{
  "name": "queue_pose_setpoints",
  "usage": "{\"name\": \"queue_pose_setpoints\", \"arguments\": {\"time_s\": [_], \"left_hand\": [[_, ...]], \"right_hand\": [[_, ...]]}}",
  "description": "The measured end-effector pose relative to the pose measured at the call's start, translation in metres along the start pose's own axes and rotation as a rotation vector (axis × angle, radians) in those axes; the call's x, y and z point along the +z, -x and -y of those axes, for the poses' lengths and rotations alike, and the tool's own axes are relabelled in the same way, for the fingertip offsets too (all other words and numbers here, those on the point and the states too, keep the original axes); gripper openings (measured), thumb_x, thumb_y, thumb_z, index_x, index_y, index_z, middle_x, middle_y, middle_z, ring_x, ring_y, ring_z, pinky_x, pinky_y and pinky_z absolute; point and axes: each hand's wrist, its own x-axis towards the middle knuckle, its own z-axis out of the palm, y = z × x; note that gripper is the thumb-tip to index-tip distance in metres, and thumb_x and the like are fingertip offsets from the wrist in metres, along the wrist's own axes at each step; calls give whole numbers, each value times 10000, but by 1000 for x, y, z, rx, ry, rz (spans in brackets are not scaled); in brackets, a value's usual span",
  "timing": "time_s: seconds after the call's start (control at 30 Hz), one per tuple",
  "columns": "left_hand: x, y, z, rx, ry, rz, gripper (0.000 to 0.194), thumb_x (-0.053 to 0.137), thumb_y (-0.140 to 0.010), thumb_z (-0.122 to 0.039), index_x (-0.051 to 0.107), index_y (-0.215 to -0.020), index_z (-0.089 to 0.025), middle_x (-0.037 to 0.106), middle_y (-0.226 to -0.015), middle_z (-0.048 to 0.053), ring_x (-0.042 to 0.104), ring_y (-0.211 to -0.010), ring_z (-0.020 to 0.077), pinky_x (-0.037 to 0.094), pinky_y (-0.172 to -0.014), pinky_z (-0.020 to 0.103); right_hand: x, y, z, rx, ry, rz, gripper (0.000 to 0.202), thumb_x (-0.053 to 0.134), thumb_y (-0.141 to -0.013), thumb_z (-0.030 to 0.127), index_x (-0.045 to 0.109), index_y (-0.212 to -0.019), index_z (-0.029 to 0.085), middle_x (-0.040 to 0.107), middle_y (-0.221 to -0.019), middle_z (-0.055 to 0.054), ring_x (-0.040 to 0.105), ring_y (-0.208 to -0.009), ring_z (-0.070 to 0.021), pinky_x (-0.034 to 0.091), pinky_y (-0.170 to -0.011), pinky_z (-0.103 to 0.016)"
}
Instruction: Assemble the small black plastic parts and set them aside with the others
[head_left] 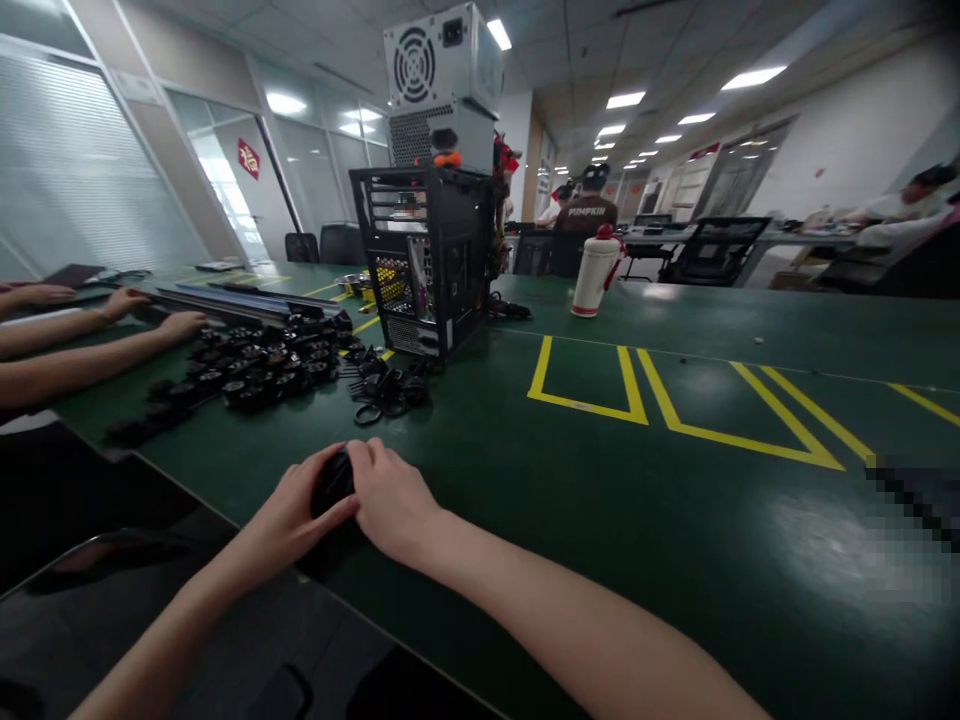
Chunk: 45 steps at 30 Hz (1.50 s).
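Near the table's front edge, my left hand (295, 505) curls round a small black item (334, 484), its thumb along the near side. My right hand (391, 497) closes over the same item from the right, so the fingers of both hands nearly meet. Most of the item is hidden between my palms, and I cannot make out its kind. Just beyond lies a small heap of black cable-like pieces (386, 385), one of them a loose ring. Left of that spreads a larger pile of black parts (270, 365).
An open black computer case (469, 260) stands at the back with silver power supplies (442, 70) stacked on top. A white bottle (594, 275) with a red cap is to its right. Yellow tape (592, 408) marks the green table (600, 520). Other people's hands (180, 325) rest at left.
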Motion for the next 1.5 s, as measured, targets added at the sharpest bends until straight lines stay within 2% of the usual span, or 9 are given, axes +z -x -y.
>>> {"name": "queue_pose_setpoints", "arguments": {"time_s": [0.13,0.27,0.47,0.67,0.77,0.83,0.93,1.13,1.5], "left_hand": [[-8,0,32,-132,-122,-103,502,383,-753,-467,352,-1148,-158,513,-1080,99,497,-967,237,403,-819,363],[-9,-5,58,-208,-226,-200,536,341,-755,-496,349,-1152,-135,492,-1093,115,478,-993,242,383,-841,352],[-10,-12,76,-311,-323,-277,570,296,-758,-506,332,-1175,-119,496,-1054,126,483,-963,256,387,-820,361],[-7,-14,80,-327,-297,-287,573,300,-755,-521,317,-1187,-145,490,-1056,112,476,-963,254,387,-818,373],[-6,-14,82,-332,-290,-289,559,317,-752,-513,315,-1186,-162,493,-1047,101,481,-952,250,393,-805,374],[-6,-15,83,-332,-286,-289,549,326,-750,-507,311,-1189,-178,496,-1039,93,484,-946,248,397,-794,374],[-6,-16,83,-337,-277,-280,556,332,-748,-505,289,-1207,-194,503,-1025,84,490,-938,248,403,-779,378],[-6,-19,84,-334,-241,-228,585,338,-748,-512,255,-1233,-195,492,-1038,87,480,-960,247,392,-813,372],[-2,-24,57,-310,-202,-196,597,346,-746,-515,259,-1233,-181,500,-1011,81,491,-937,232,391,-816,353]], "right_hand": [[22,-20,20,-36,-9,-33,377,356,-795,131,250,-1157,117,423,-1040,-133,503,-867,-199,483,-656,-321],[19,-12,13,-124,33,-28,425,392,-783,164,250,-1180,113,390,-1113,-152,471,-949,-222,468,-705,-332],[-9,-8,-43,-51,153,24,336,406,-794,182,358,-1123,135,425,-1077,-134,453,-977,-221,404,-789,-374],[-22,-57,-104,185,175,-99,314,373,-820,253,402,-1104,123,439,-1064,-134,454,-970,-224,366,-813,-377],[-20,-84,-125,281,105,-120,462,394,-801,377,326,-1199,154,376,-1168,-146,408,-1054,-260,333,-850,-404],[-16,-95,-133,258,41,-55,572,422,-752,488,289,-1234,211,278,-1271,-131,336,-1129,-294,305,-877,-429],[-7,-100,-134,220,-49,65,633,420,-705,570,304,-1229,234,184,-1336,-113,297,-1165,-304,302,-890,-425],[6,-79,-113,124,-52,72,629,460,-721,494,336,-1182,84,396,-1170,-181,375,-1100,-272,333,-875,-396],[-13,-48,-94,201,-179,44,494,508,-711,291,352,-1159,153,386,-1123,-106,469,-959,-192,400,-811,-316]]}}
